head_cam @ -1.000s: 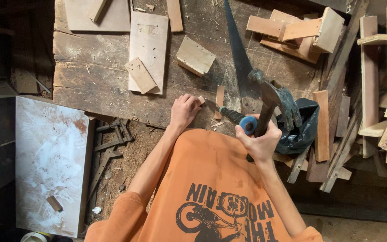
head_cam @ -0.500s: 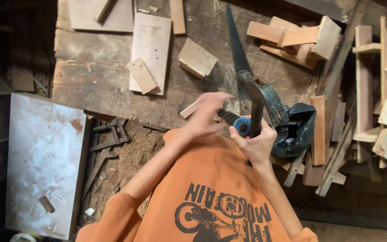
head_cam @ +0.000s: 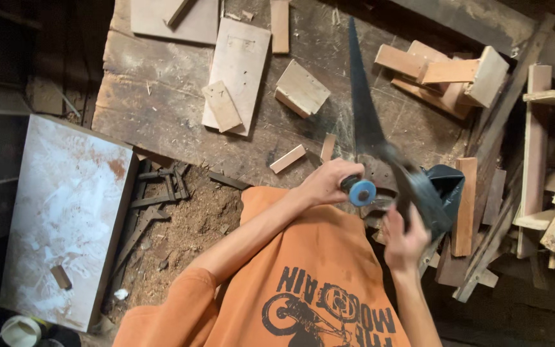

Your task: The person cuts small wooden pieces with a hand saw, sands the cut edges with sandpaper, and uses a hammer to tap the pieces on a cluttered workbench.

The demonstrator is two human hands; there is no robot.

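Left hand [head_cam: 329,183]: centre frame, fingers clamped on blue-ended tool [head_cam: 360,191].
Right hand [head_cam: 405,234]: lower right, blurred; fingers on hammer [head_cam: 412,186], grip unclear.
Saw [head_cam: 362,109]: flat on bench [head_cam: 162,135], above.
Tip: steady the tool; strike squarely.

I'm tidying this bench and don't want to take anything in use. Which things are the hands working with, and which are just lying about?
In use:
- left hand closed on a blue-ended tool handle
- right hand gripping a blurred hammer

Lying about:
- saw
- wood offcuts
- flat board
- white slab
- black bag
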